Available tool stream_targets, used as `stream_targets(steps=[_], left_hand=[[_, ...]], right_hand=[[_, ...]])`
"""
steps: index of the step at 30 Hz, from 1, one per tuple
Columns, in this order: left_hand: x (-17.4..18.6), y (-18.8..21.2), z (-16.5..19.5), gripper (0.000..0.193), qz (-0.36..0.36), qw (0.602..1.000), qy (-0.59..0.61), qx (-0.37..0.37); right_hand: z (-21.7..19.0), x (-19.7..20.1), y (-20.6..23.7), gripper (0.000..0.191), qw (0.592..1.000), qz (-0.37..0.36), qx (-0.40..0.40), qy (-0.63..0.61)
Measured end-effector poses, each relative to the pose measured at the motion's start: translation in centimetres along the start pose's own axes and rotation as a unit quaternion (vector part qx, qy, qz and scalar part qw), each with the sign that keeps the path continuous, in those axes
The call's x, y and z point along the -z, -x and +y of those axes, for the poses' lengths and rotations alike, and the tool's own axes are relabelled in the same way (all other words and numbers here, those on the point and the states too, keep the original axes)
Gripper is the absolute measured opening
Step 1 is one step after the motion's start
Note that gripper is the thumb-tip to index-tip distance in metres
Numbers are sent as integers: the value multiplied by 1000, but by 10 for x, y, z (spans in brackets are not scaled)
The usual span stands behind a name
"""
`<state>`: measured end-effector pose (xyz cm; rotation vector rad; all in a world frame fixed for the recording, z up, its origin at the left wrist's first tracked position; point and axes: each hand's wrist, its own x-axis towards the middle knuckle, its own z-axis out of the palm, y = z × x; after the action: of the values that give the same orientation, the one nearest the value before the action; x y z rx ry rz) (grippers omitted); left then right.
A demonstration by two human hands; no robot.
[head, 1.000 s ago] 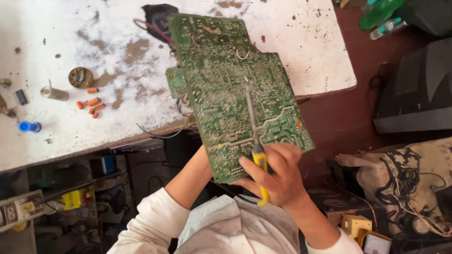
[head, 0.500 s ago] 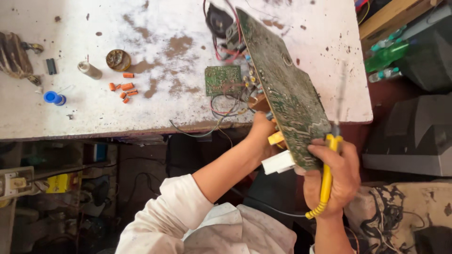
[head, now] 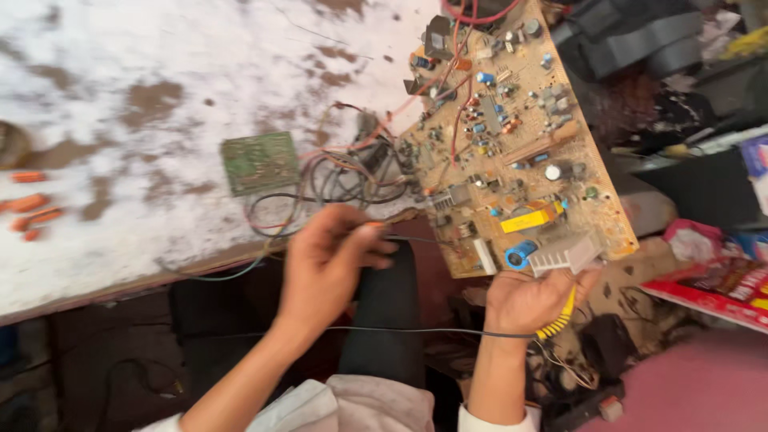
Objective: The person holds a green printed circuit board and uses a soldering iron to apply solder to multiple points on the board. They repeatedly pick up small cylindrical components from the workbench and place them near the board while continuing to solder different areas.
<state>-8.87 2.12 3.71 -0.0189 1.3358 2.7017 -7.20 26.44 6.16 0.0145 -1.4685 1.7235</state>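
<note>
- We see the large circuit board (head: pixel 512 144) in the upper right of the frame, component side up, tilted, its lower edge hanging past the table's (head: pixel 120 104) front edge.
- Our right hand (head: pixel 528 300), low and right of centre, grips the board's lower corner just under a pale ribbed heat sink (head: pixel 564 252); the fingers are curled shut around a yellow-handled tool (head: pixel 560 316) as well, whose handle sticks out below the palm. We cannot tell the tool's tip.
- Our left hand (head: pixel 328 264), in the lower middle, is partly curled, fingertips pinched on a thin dark wire (head: pixel 416 238) that runs right toward the board; the blur hides how firm the pinch is.
- A tangle of dark and red wires (head: pixel 352 172) lies between the board and a small green circuit board (head: pixel 260 162), which rests flat on the table left of centre.
- Orange pieces (head: pixel 28 212) lie at the far left edge of the stained white tabletop.
- A blue capacitor (head: pixel 520 254) and a yellow block (head: pixel 528 220) stand near the board's lower edge.
</note>
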Motion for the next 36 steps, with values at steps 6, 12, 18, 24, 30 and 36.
stream_targets(steps=[6, 12, 18, 24, 30, 36], left_hand=[[73, 14, 16, 13, 175, 935, -295, -88], [156, 1, 23, 12, 261, 658, -651, -276], [198, -34, 17, 17, 252, 516, -783, -240], [197, -59, 18, 25, 252, 480, -806, -239], [116, -77, 6, 29, 244, 615, -680, -316], [-60, -100, -37, 29, 8, 923, -335, -190]], right_hand=[[27, -1, -24, 65, 996, 74, -39, -37], [60, -4, -50, 61, 993, 95, -56, -44], [86, -18, -76, 49, 993, 110, -35, -28], [96, -21, -85, 41, 992, 123, -10, -12], [108, 5, -94, 28, 993, 119, 27, -6], [101, 14, -83, 24, 992, 117, 51, 5]])
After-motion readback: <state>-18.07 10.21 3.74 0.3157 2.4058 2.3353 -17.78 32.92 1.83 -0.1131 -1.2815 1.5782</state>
